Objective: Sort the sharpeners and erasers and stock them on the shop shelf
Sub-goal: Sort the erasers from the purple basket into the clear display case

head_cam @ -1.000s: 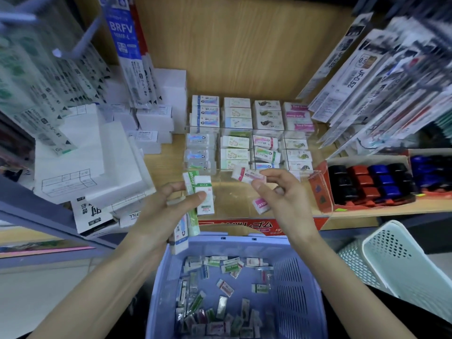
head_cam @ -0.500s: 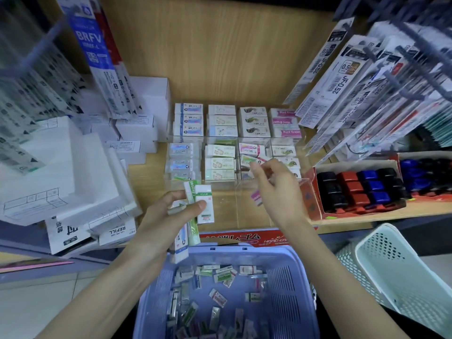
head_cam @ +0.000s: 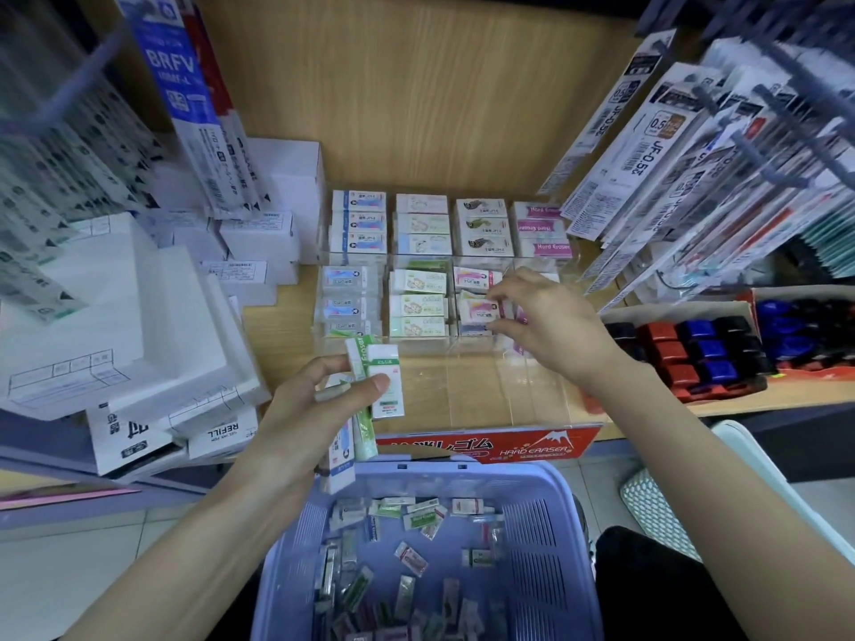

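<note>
**Shop shelf part stocked, basket far from empty**

Wooden shop shelf (head_cam: 282, 326) carries a clear divided tray (head_cam: 486, 390), and everything here is placed from that tray. Its back rows are filled with stocked erasers (head_cam: 418, 293) in four columns; its front row of compartments is bare. Over the tray's third column the right grip (head_cam: 550, 326) has its fingertips pinched on a pink eraser (head_cam: 476, 309) among others like it. Just in front of the tray, the left grip (head_cam: 305, 409) is curled round a handful of erasers (head_cam: 384, 381), green and white ones uppermost. Below the tray's front edge a blue basket (head_cam: 546, 538) holds many loose erasers (head_cam: 412, 557), unsorted. Right of the tray sits a box of red, blue and black blocks (head_cam: 694, 349), possibly sharpeners. By my reading the sorting is well under way, with the front row and most of the basket left to do
</note>
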Tool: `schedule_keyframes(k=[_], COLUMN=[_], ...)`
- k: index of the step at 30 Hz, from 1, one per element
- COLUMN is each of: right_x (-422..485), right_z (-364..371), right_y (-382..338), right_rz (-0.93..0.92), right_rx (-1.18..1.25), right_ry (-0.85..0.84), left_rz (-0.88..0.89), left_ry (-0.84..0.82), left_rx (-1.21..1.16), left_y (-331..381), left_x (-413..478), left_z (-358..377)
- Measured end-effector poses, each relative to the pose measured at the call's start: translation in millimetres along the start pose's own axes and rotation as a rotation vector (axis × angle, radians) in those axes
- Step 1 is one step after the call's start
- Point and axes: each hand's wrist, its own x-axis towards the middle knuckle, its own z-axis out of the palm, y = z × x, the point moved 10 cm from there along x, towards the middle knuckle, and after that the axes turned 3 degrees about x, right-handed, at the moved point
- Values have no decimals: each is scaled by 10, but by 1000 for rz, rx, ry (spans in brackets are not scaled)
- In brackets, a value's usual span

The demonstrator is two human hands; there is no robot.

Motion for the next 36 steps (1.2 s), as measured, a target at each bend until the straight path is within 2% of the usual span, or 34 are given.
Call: schedule_keyframes(k=[3,5,13,17,23,30,33,36], right_x=[-38,-42,10,27,-33,-41,-6,-4], right_z=[-26,-5,0,-30,-62,-55,-30,-138], right_y=[-38,-60,13,-51,-34,-51,-41,-5], right_rz=[-38,-56,32,17,53,84,88,97], right_rx=[46,69,49,33,214,22,153,198], right_ry=[39,5,-46,-14,5,82,37,112], left_rz=[2,0,10,9,24,32,32,37], left_ry=[0,3,0,2,14,7,5,1], left_rx=[13,22,30,43,44,47,36,20], left_y=[-1,-4,3,-14,-11,-16,-19,-6], left_x=[-4,-5,6,9,20,29,30,23], left_z=[-2,-6,-12,-9,0,-6,-15,-18])
